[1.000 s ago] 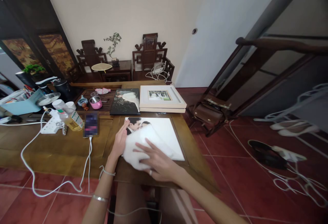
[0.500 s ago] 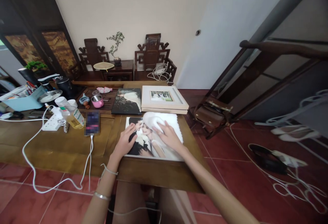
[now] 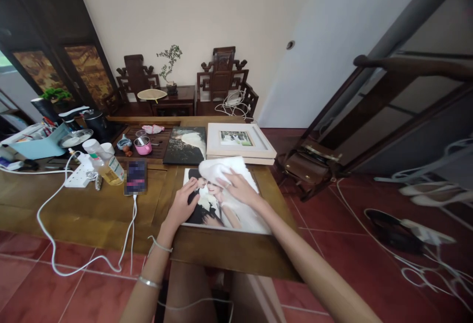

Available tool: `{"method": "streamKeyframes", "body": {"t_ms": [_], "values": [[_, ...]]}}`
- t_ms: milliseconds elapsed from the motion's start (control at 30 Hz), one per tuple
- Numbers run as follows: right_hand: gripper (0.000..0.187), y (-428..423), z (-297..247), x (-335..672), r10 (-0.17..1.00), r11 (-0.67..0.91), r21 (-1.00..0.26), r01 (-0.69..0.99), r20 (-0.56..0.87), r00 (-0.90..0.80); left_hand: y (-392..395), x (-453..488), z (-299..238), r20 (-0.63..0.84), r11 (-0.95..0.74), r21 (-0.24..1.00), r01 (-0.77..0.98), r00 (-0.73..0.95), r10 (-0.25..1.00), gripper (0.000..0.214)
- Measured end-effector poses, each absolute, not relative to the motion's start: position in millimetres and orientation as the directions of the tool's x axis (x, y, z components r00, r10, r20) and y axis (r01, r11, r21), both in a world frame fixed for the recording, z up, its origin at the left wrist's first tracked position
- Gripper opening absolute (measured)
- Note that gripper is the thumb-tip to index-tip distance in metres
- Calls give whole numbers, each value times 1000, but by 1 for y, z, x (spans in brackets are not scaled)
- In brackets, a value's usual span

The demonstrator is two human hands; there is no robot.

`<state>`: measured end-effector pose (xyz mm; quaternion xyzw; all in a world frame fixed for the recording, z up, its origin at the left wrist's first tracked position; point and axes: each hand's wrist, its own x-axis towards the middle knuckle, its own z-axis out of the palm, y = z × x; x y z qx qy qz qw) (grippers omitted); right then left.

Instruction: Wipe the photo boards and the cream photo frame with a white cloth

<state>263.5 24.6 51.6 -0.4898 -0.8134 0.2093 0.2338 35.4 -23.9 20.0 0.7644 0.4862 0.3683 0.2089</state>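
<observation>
A photo album (image 3: 218, 214) with a picture of a couple on its cover lies flat near the table's front edge. My left hand (image 3: 185, 200) rests on the album's left side, fingers spread out and holding nothing. Over its upper right part, my right hand (image 3: 240, 187) presses a white cloth (image 3: 218, 168) against the cover. The cloth is bunched at the fingers and spreads to the right, hiding the album's top right corner. Just behind the album are a dark photo book (image 3: 185, 144) and a stack of pale framed boxes (image 3: 240, 141).
To the left lie a phone (image 3: 135, 177) on a charging cable, an oil-coloured bottle (image 3: 109, 170), a power strip (image 3: 77, 176) and a pink cup (image 3: 142, 146) on a tea tray. A chair with a brown bag (image 3: 308, 165) stands right of the table (image 3: 236, 251).
My right hand has slid the cloth leftward and up across the cover, towards the pictured heads. My left hand stays on the album. The view has shifted slightly.
</observation>
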Motion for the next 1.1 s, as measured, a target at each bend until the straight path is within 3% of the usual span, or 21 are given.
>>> {"method": "streamKeyframes", "body": {"t_ms": [167,333,467,700,900,1100], "values": [[37,-6,37,325,937,348,-521,779,196,-288,-21,36,19,379,-442,691,572,234,895,38],[21,-91,49,325,811,583,-399,708,232,-537,-20,36,17,396,-451,681,577,228,890,37],[18,-135,65,317,681,709,-393,586,163,-714,-20,35,17,386,-448,666,596,238,891,38],[40,-55,55,316,851,503,-435,747,96,-517,-18,30,16,373,-460,673,579,272,887,40],[40,31,63,302,892,444,-466,766,147,-427,-16,28,15,363,-454,689,565,274,891,40],[34,-18,63,300,796,600,-381,704,196,-573,-17,30,15,365,-441,696,567,248,897,40]]}}
